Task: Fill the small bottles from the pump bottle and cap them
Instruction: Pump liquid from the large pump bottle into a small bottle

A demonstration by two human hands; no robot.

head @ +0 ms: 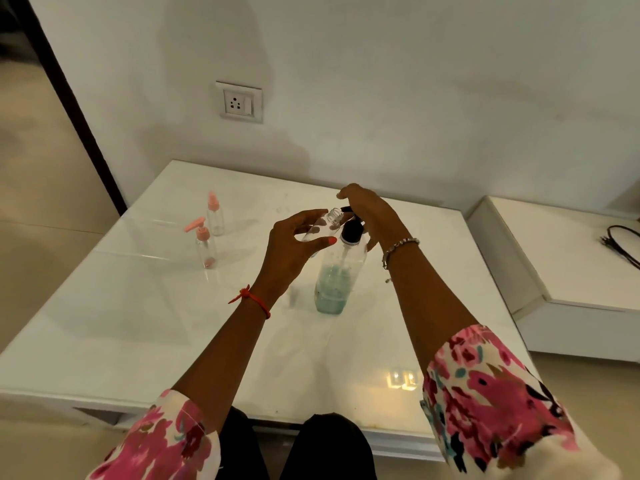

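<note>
A tall clear pump bottle [337,271] with a black pump head and a little blue-green liquid stands on the white table [138,323]. My right hand [367,213] lies on top of the pump head. My left hand [294,244] holds a small clear uncapped bottle [327,225] tilted, its open neck right at the pump spout. Two more small clear bottles stand at the left: one with a pink spray cap [214,216] and a nearer one with a pink pump cap [204,244].
The table stands against a white wall with a socket plate [239,102]. A lower white unit [571,265] to the right carries a black cable [623,244]. My knees are under the table's near edge.
</note>
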